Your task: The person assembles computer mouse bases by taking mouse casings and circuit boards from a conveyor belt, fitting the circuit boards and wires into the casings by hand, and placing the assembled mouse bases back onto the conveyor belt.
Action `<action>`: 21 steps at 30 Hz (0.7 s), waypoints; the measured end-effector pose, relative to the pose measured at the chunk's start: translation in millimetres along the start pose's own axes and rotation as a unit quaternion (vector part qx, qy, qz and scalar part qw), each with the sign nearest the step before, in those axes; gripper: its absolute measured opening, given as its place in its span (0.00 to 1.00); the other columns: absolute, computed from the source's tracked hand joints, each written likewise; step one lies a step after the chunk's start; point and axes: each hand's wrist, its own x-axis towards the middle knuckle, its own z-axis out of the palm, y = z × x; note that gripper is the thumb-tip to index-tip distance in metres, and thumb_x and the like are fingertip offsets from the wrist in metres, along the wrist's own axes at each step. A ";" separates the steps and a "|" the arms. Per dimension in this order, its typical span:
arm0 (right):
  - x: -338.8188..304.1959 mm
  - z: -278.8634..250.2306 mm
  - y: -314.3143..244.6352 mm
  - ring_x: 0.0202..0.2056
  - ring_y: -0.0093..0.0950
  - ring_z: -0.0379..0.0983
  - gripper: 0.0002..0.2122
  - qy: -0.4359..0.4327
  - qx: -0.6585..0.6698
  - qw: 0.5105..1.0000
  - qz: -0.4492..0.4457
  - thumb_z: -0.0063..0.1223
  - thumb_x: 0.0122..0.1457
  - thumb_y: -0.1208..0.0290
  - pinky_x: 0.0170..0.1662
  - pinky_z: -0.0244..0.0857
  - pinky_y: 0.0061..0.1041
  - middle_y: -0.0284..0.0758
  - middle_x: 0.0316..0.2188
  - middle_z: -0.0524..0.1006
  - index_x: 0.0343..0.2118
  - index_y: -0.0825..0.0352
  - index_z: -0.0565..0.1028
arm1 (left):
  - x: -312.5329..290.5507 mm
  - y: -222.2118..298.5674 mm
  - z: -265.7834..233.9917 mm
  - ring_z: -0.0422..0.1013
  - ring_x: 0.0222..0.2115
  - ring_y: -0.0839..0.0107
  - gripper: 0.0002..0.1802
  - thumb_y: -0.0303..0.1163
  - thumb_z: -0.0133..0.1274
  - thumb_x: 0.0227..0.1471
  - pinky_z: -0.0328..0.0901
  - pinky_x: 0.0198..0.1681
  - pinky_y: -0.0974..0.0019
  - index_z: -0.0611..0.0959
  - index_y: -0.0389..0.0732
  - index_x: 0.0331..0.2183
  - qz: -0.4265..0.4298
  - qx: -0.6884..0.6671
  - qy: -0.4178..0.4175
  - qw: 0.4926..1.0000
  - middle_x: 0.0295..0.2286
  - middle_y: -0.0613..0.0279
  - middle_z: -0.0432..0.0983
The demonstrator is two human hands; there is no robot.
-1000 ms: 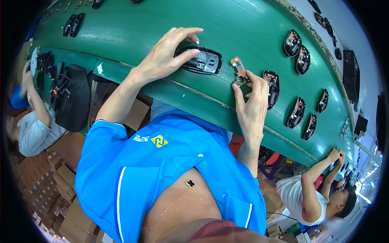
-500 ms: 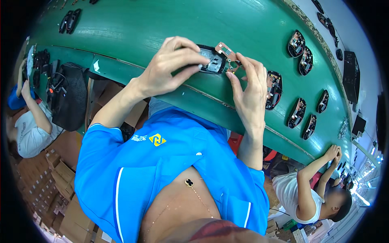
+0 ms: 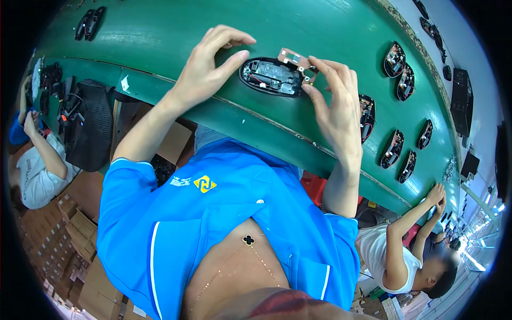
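An oval casing of black plastic (image 3: 277,77) is laid, hollow side up, on a broad table with a glossy green top (image 3: 160,42), between the two hands. The left hand (image 3: 208,64) is held spread and unladen beside its left end; whether the rim is touched by the thumb cannot be told. With that end unheld, the casing could be slid or turned if its right end were pressed. An irregular copper-coloured circuit board (image 3: 293,58) is pinched between thumb and fingers of the right hand (image 3: 338,104), over the casing's far right rim; contact there cannot be judged. If the board were lowered at a slant, its edge could be caught on the rim and its small parts knocked. A small white plug (image 3: 262,84) inside the casing could be trapped if the board were set down over it.

In the room, a co-worker in white is seen at the left (image 3: 40,176) and another at the right (image 3: 392,256). Brown cardboard boxes (image 3: 82,234) are stacked at the near left, and a black mesh bag (image 3: 93,125) is placed beyond them. Several filled black casings (image 3: 394,58) are spread across the table's right side; a white scrap (image 3: 125,84) is left near its near edge.
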 end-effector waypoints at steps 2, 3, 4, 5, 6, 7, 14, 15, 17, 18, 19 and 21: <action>-1.0 0.1 1.9 0.45 0.35 0.68 0.22 0.018 0.023 0.999 0.028 0.61 0.53 0.81 0.48 0.67 0.31 0.39 0.47 0.74 0.53 0.68 0.75 | 11.8 -5.9 1.9 0.67 0.45 0.63 0.12 0.29 0.58 0.55 0.60 0.56 0.57 0.83 0.41 0.43 -0.067 0.024 -0.010 0.997 0.43 0.63 0.75; -1.7 1.0 3.2 0.45 0.35 0.68 0.22 0.018 0.022 0.999 0.029 0.61 0.53 0.81 0.48 0.67 0.31 0.39 0.47 0.74 0.53 0.68 0.75 | 15.2 -6.2 5.0 0.67 0.45 0.63 0.12 0.29 0.58 0.55 0.60 0.56 0.57 0.83 0.41 0.43 -0.066 0.022 -0.010 0.998 0.43 0.63 0.75; -2.5 2.5 4.5 0.45 0.35 0.68 0.22 0.022 0.027 0.999 0.032 0.61 0.53 0.81 0.48 0.67 0.31 0.39 0.47 0.74 0.53 0.68 0.76 | 18.6 -6.1 8.6 0.67 0.45 0.64 0.12 0.29 0.58 0.55 0.60 0.55 0.58 0.83 0.41 0.43 -0.056 0.061 -0.033 0.996 0.42 0.63 0.75; -3.3 4.3 5.6 0.45 0.35 0.68 0.22 0.026 0.032 0.999 0.035 0.61 0.53 0.81 0.48 0.67 0.31 0.39 0.47 0.74 0.53 0.67 0.76 | 21.6 -5.8 12.2 0.67 0.44 0.65 0.12 0.29 0.58 0.56 0.60 0.54 0.59 0.83 0.41 0.43 -0.046 0.099 -0.056 0.992 0.41 0.63 0.74; -3.9 5.9 6.6 0.45 0.35 0.68 0.22 0.030 0.038 0.998 0.038 0.61 0.53 0.81 0.48 0.67 0.31 0.39 0.47 0.74 0.53 0.67 0.76 | 23.9 -5.8 15.0 0.66 0.43 0.65 0.12 0.30 0.57 0.56 0.60 0.53 0.60 0.83 0.41 0.43 -0.037 0.137 -0.078 0.987 0.40 0.63 0.74; -4.0 6.7 7.3 0.45 0.35 0.68 0.21 0.033 0.043 0.998 0.041 0.61 0.53 0.81 0.49 0.67 0.31 0.39 0.47 0.74 0.53 0.67 0.76 | 25.0 -6.3 16.6 0.66 0.43 0.66 0.11 0.30 0.57 0.56 0.60 0.53 0.61 0.83 0.41 0.43 -0.028 0.175 -0.100 0.979 0.39 0.64 0.73; -2.2 7.4 6.0 0.47 0.31 0.67 0.22 -0.009 0.042 0.998 0.035 0.62 0.55 0.78 0.47 0.66 0.25 0.37 0.49 0.73 0.55 0.63 0.77 | 25.4 -14.9 14.7 0.66 0.40 0.71 0.11 0.29 0.56 0.57 0.63 0.47 0.67 0.83 0.40 0.43 -0.010 0.132 -0.094 0.987 0.39 0.64 0.73; -2.0 7.3 4.7 0.47 0.31 0.66 0.22 -0.018 0.042 0.999 0.029 0.62 0.55 0.78 0.47 0.66 0.26 0.37 0.49 0.73 0.55 0.63 0.77 | 25.9 -14.8 11.9 0.67 0.39 0.72 0.11 0.28 0.56 0.58 0.64 0.46 0.69 0.83 0.40 0.43 -0.023 0.093 -0.087 0.992 0.39 0.64 0.74; -0.8 7.3 2.7 0.47 0.32 0.66 0.22 -0.037 0.041 0.998 0.018 0.62 0.55 0.78 0.48 0.65 0.27 0.37 0.49 0.72 0.54 0.64 0.77 | 25.6 -16.1 7.0 0.67 0.36 0.75 0.11 0.27 0.55 0.58 0.65 0.43 0.71 0.83 0.40 0.43 -0.049 0.014 -0.073 0.996 0.39 0.64 0.75; 0.1 7.5 2.0 0.47 0.32 0.66 0.22 -0.037 0.040 0.998 0.019 0.62 0.55 0.78 0.48 0.65 0.27 0.37 0.49 0.72 0.54 0.64 0.77 | 24.8 -18.2 4.8 0.67 0.36 0.75 0.11 0.27 0.55 0.58 0.65 0.43 0.71 0.83 0.40 0.43 -0.049 0.013 -0.074 0.996 0.39 0.64 0.75; 1.0 7.6 1.4 0.47 0.32 0.65 0.22 -0.044 0.037 0.998 0.019 0.62 0.55 0.78 0.49 0.65 0.28 0.37 0.48 0.72 0.54 0.64 0.77 | 24.2 -21.2 2.1 0.67 0.35 0.75 0.11 0.27 0.55 0.59 0.65 0.41 0.72 0.83 0.40 0.44 -0.056 -0.011 -0.073 0.996 0.39 0.64 0.76; 2.7 7.8 0.1 0.47 0.33 0.65 0.21 -0.057 0.030 0.998 0.019 0.62 0.54 0.78 0.50 0.64 0.29 0.37 0.47 0.72 0.54 0.64 0.77 | 23.7 -27.3 -2.7 0.67 0.33 0.77 0.11 0.26 0.54 0.59 0.65 0.39 0.73 0.84 0.39 0.44 -0.071 -0.061 -0.074 0.993 0.38 0.64 0.77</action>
